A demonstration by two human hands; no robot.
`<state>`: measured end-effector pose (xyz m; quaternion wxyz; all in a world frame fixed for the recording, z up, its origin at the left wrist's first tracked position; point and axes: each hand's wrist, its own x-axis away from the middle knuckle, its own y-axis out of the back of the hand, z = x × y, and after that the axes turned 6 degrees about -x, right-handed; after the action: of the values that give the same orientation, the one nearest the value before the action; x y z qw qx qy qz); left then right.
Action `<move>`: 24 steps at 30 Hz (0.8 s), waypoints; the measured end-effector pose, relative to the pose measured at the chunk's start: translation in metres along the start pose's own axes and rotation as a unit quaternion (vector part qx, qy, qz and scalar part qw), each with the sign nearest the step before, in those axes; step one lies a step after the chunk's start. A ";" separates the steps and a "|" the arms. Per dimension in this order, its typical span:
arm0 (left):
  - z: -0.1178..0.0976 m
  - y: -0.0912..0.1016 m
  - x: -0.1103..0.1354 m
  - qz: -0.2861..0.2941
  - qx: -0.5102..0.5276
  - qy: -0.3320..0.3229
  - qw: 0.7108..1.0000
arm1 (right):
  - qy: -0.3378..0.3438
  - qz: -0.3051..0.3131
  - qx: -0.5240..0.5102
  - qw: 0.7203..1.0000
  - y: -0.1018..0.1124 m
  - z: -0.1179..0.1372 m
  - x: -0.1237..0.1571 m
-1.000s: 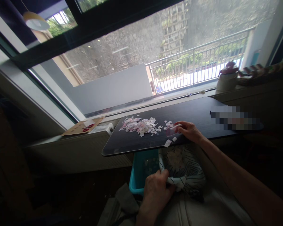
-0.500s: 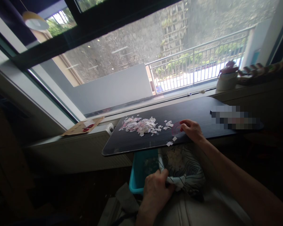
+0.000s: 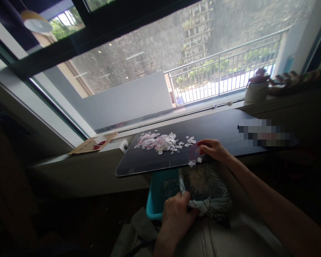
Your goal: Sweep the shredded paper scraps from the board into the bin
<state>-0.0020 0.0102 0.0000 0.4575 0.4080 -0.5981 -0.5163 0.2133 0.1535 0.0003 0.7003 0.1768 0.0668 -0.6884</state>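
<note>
In the head view, my right hand is closed at the fingertips on a clear, pinkish protractor, which stands against the dark tabletop. Two or so small paper scraps lie right by it at the front edge. My left hand grips the rim of a patterned cloth bag just below the table, holding its mouth apart. Paper bits lie inside the bag. A large heap of torn paper sits left of the protractor, with a smaller cluster between.
A turquoise bin stands under the table beside the bag. On the table's right lies a blurred-out item. The sill carries a white pot and, at left, brown paper with a red object on it.
My right hand and the protractor have moved left and toward the table's front edge, near the loose scraps, one of which has shifted slightly. My left hand stays on the bag rim.
</note>
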 end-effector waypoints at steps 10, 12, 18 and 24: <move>0.001 0.000 0.001 -0.002 0.000 0.000 1.000 | -0.042 -0.220 0.075 0.972 0.003 -0.001 0.000; 0.001 -0.001 0.000 -0.005 0.003 -0.004 1.000 | -0.043 -0.223 0.080 0.971 0.003 -0.002 0.001; 0.001 -0.001 0.000 -0.005 -0.005 -0.002 1.000 | -0.025 -0.124 0.045 0.991 0.004 -0.002 0.003; 0.003 -0.004 -0.002 -0.011 -0.006 -0.009 1.000 | 0.014 -0.051 0.002 0.999 0.002 -0.001 0.003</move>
<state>-0.0046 0.0121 -0.0047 0.4489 0.4070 -0.5943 -0.5289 0.2154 0.1506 -0.0017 0.6632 0.1837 0.0842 -0.7206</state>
